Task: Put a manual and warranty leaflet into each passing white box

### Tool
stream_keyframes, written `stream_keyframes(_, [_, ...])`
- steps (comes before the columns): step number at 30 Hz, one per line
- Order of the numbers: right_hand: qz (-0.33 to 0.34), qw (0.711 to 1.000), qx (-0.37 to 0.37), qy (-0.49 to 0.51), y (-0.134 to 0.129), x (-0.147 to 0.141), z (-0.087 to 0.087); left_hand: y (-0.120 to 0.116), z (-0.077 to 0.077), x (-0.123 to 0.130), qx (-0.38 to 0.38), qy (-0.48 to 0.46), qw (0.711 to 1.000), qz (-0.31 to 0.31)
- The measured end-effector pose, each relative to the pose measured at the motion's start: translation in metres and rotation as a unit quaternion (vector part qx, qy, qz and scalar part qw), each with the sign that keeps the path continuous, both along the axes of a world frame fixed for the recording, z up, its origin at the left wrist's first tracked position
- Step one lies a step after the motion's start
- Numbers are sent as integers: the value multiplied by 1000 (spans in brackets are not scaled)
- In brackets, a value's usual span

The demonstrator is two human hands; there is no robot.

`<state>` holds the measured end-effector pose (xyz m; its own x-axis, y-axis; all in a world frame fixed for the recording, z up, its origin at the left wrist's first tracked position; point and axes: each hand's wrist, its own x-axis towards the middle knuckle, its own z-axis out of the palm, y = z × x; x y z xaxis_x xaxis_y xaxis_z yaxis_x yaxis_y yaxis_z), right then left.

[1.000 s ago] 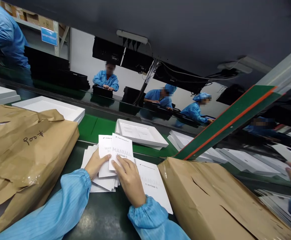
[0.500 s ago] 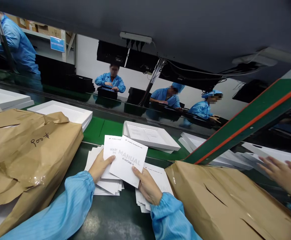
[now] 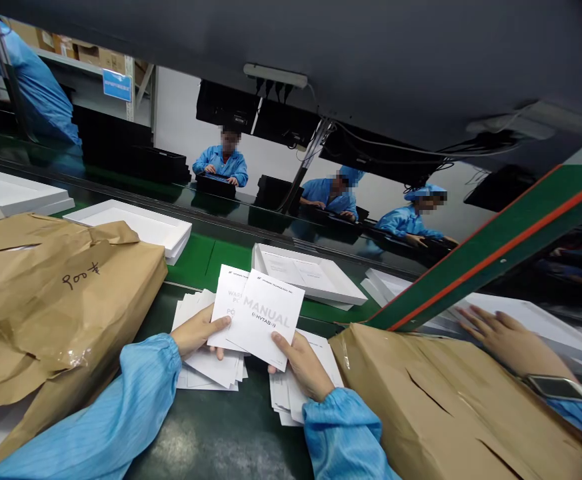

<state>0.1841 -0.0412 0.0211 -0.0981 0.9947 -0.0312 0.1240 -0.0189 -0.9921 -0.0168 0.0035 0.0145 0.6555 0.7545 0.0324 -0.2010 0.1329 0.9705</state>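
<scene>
My left hand point(image 3: 199, 329) is closed on a white warranty booklet point(image 3: 227, 303), thumb on its front. Between the fingers and thumb of my right hand point(image 3: 305, 363) is a white booklet printed "MANUAL" point(image 3: 273, 313), which overlaps the warranty booklet's right side. Both are held up in front of me, covers facing me. Under my left hand lies a loose stack of white booklets point(image 3: 218, 370). A second stack of booklets point(image 3: 321, 353) lies below and behind my right hand, partly covered by it.
Brown paper packages flank me, one at left point(image 3: 105, 293) and one at right point(image 3: 435, 393). White box trays point(image 3: 341, 293) stand on the green conveyor point(image 3: 215, 257). Another person's hand point(image 3: 515, 340) reaches in at right, beside a slanted green post point(image 3: 491, 257). Several people in blue work across the line.
Both hands have moved slightly, carrying the two booklets a little right and up. The other person's hand at right has moved left over the white trays.
</scene>
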Motion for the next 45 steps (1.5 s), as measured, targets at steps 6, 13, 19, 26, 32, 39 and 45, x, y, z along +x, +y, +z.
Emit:
stream_keyframes(6, [15,998,-17,-61,1,4,2,-1,2,-2,31,38,998,-27])
stream_keyframes(13, [27,996,-15,80,-1,-7,-5,1,1,3,67,35,994,84])
stream_keyframes(19, [8,998,-9,54,0,-12,-10,0,0,5,98,57,990,87])
stream_keyframes(26, [-42,997,25,58,1,-16,-14,-3,-1,9,96,76,989,81])
stream_keyframes(32, [-48,998,44,27,0,-18,-17,-5,-2,9,106,95,985,100])
stream_keyframes(39, [-45,997,60,6,-3,-19,-17,-5,-3,8,91,91,989,68])
stream_keyframes(45, [-67,996,65,-8,-3,-21,-17,-5,-6,11,129,116,980,96])
